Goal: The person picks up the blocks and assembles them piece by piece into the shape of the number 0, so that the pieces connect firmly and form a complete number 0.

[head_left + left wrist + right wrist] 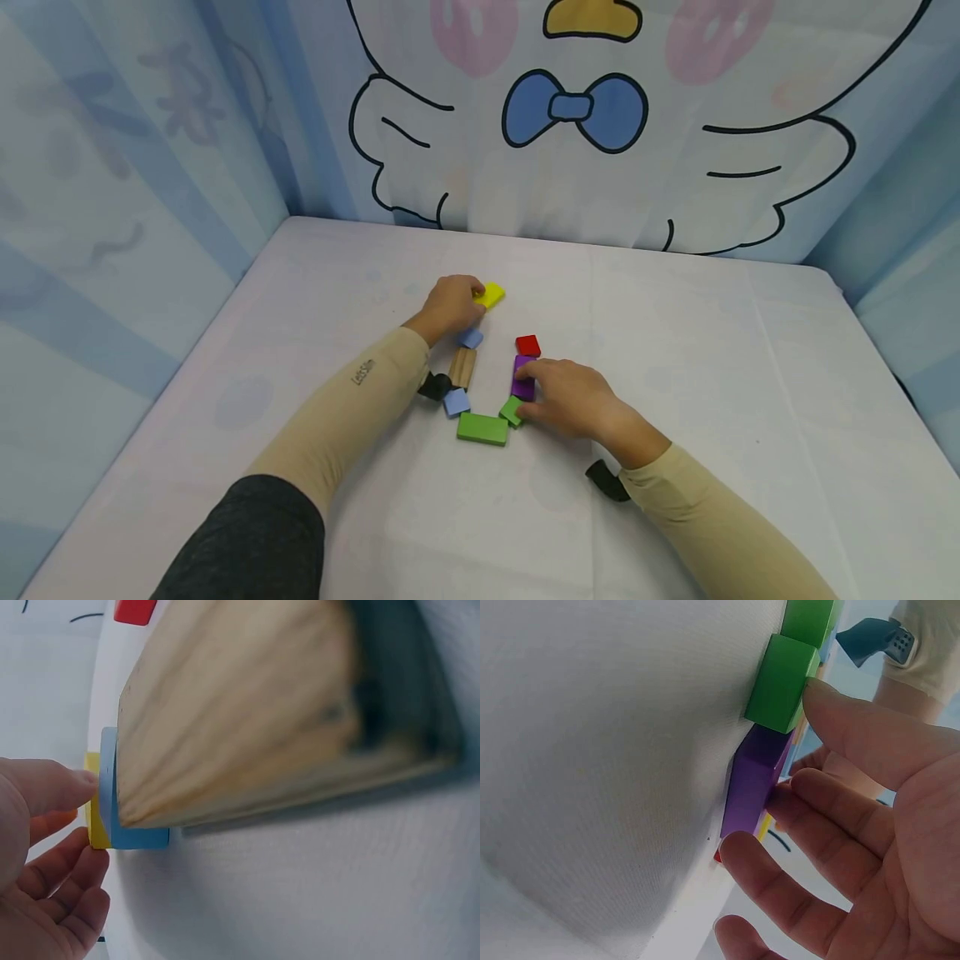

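Note:
My left hand (450, 302) pinches a yellow block (492, 295) at the far end of a curved line of blocks. Just nearer lie a blue block (471, 337), a wooden block (462, 368), which looms large in the left wrist view, and a second blue block (456, 402). A long green block (482, 428) closes the near side. Over the right side, my right hand (573, 400) has its thumb against a small green block (780, 682) and a fingertip at the purple block (754, 780), fingers loosely spread. Past the purple one sits a red block (528, 345).
A white cloth covers the table (712, 375). Blue printed curtains (112, 167) stand along the left, back and right. Black wrist-worn devices (607, 481) sit at both wrists, the left one beside the wooden block.

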The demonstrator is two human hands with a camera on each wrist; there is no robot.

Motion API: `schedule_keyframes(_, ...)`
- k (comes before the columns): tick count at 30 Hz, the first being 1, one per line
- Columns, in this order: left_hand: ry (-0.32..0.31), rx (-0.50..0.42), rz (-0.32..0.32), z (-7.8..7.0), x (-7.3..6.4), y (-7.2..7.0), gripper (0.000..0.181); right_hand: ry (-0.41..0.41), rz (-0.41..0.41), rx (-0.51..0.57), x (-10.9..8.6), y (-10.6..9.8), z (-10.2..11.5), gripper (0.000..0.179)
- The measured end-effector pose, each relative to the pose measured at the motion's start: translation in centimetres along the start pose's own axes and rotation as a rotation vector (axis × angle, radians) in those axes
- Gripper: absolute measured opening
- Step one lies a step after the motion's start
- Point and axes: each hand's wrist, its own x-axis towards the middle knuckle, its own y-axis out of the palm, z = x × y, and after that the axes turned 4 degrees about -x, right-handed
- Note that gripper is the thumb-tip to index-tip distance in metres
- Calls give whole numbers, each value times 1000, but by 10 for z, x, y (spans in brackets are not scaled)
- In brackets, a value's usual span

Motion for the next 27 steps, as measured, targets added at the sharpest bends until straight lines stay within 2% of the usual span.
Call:
schedule_keyframes(6,22,-24,12,2,2,0,40,6,3,-1,0,0,0,49)
schedule_keyframes(19,-8,-61,36,6,2,-1,44,11,4,-14,1,1,0,49)
schedule_keyframes(27,41,-92,54,10,4,-2,41,18,15,-11,2,1,0,49)
